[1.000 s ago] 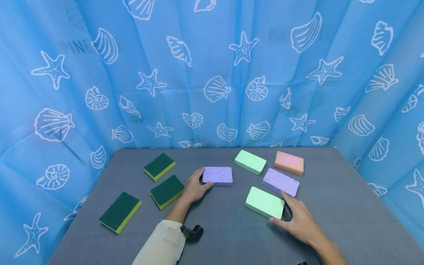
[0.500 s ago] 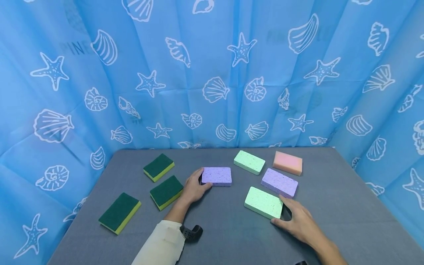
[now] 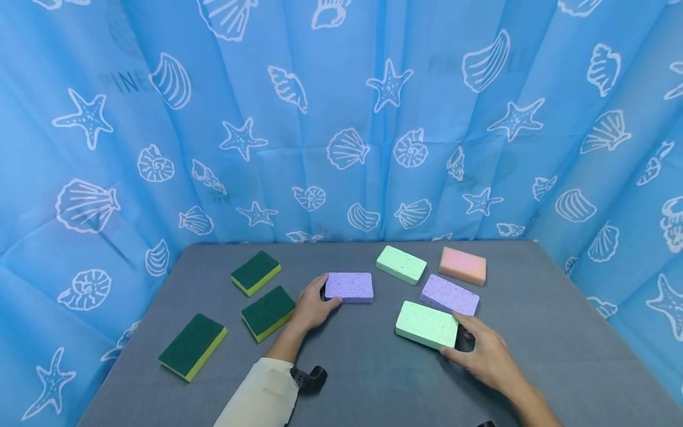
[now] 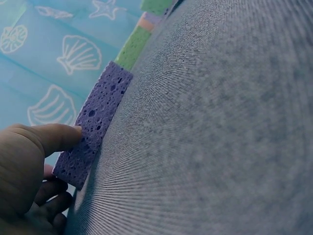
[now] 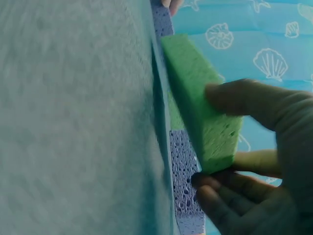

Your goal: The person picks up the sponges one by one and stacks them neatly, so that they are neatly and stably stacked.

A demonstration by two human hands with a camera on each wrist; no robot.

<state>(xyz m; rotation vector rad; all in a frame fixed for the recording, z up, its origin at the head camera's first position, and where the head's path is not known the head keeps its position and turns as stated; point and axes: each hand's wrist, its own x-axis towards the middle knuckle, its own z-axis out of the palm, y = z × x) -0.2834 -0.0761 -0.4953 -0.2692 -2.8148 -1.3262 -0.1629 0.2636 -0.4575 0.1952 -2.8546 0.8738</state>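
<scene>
Right hand [image 3: 482, 354]: thumb and fingers pinch the right end of a pale-green, speckled rectangular sponge [image 3: 425, 323]; this end appears raised from the grey cloth-covered table [image 3: 363, 373]. Left hand [image 3: 313, 304]: thumb and fingers pinch the left end of a purple, pored rectangular sponge [image 3: 349, 286], lying flat. Judged step: lifting the pale-green sponge. The next move calls for a steady pinch and clearance from its neighbour, a second purple sponge [image 3: 450, 293] at 1 o'clock (12 = far side). Farther out: pink block sponge [image 3: 462, 264], 1 o'clock; second pale-green sponge [image 3: 401, 264], 11 o'clock. Three dark-green-and-yellow scrub sponges [image 3: 268, 311]: 8 to 9 o'clock from the left hand's sponge. No container is in view.
</scene>
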